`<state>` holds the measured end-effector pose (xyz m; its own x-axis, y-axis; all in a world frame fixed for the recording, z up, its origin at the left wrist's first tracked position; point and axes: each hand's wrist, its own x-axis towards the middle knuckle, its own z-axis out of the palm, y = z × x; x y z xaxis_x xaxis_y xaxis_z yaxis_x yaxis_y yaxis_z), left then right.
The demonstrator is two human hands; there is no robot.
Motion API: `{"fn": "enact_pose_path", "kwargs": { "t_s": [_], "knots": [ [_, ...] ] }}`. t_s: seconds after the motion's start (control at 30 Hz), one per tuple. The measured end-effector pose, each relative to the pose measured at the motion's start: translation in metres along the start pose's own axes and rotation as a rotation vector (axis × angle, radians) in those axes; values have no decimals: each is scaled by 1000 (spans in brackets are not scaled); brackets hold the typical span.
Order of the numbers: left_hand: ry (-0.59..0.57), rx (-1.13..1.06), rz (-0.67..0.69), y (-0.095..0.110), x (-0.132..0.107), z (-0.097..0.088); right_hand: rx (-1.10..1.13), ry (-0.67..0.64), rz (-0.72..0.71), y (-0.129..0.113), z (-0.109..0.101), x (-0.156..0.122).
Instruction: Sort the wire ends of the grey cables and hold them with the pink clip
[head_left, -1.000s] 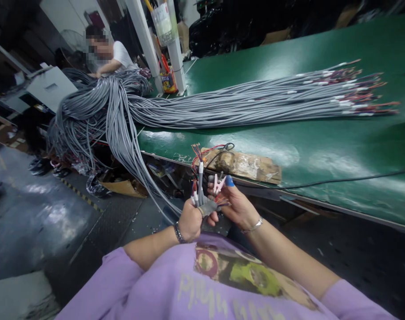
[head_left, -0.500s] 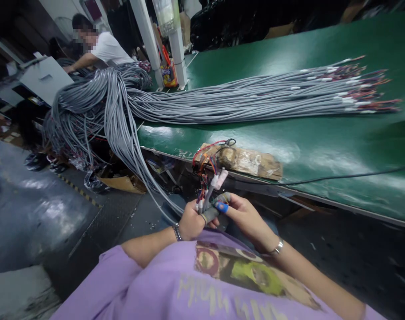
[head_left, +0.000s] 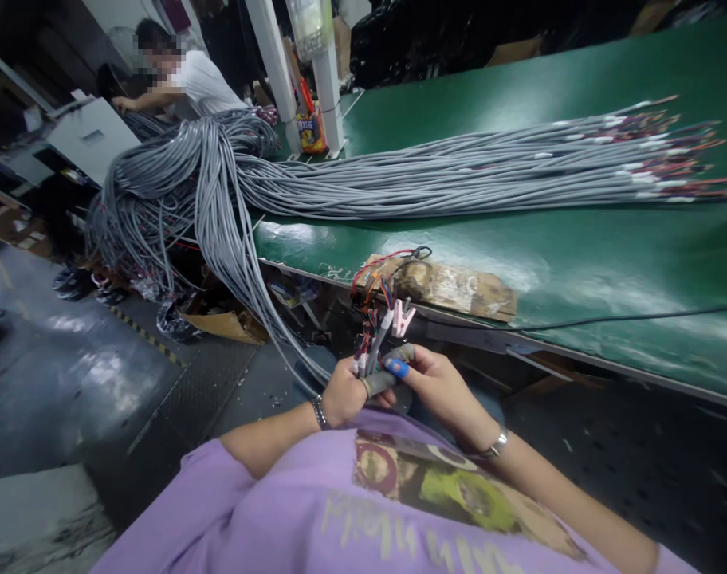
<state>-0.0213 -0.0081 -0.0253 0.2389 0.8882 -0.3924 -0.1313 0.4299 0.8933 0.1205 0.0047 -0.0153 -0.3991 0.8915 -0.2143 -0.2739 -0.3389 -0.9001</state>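
Observation:
My left hand (head_left: pixel 341 395) is closed around the end of a grey cable (head_left: pixel 380 381), whose thin coloured wires with white sleeves (head_left: pixel 374 339) fan upward from my fist. My right hand (head_left: pixel 435 381), with blue tape on the thumb, pinches the same cable end right beside the left hand. A pink clip (head_left: pixel 402 317) sits among the wire tips above my fingers. Both hands are held in front of my chest, just below the front edge of the green table (head_left: pixel 579 255).
A long bundle of grey cables (head_left: pixel 459 179) lies across the table, its stripped coloured ends at the right and its other end spilling off the left edge toward the floor. A taped cardboard pad (head_left: pixel 447 287) sits at the table's edge. A person in white works at the far left.
My right hand has closed in from an open, raised pose to pinch the cable end beside the left hand. The wire tips have tilted to the right.

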Motion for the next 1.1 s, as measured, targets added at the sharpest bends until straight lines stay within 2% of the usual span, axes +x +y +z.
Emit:
{"fn": "enact_pose_path", "kwargs": {
  "t_s": [0.13,0.3,0.43,0.57,0.63,0.77,0.83,0.9,1.03,1.1],
  "knots": [
    [9,12,28,0,1,0,-15,30,1,4,-3,1],
    [31,-7,10,11,0,-3,5,138,-3,16,-24,5],
    [-48,-58,-71,21,2,-6,192,202,25,12,-35,16],
    [-121,-121,-87,24,9,-6,214,164,52,-1,-29,31],
    [-136,-152,-83,25,13,-3,157,149,7,-5,-23,36],
    [-141,-167,-63,27,19,0,-43,327,-212,-4,-14,41],
    [-138,-159,-49,27,21,1,-45,369,-270,-2,-12,42],
    [-134,-155,-44,27,23,1,72,299,-209,-1,-10,44],
    [-126,-140,-53,28,24,1,351,59,-9,-1,-7,50],
    [-122,-124,-60,28,24,2,422,27,14,-1,-7,52]
  ]
}}
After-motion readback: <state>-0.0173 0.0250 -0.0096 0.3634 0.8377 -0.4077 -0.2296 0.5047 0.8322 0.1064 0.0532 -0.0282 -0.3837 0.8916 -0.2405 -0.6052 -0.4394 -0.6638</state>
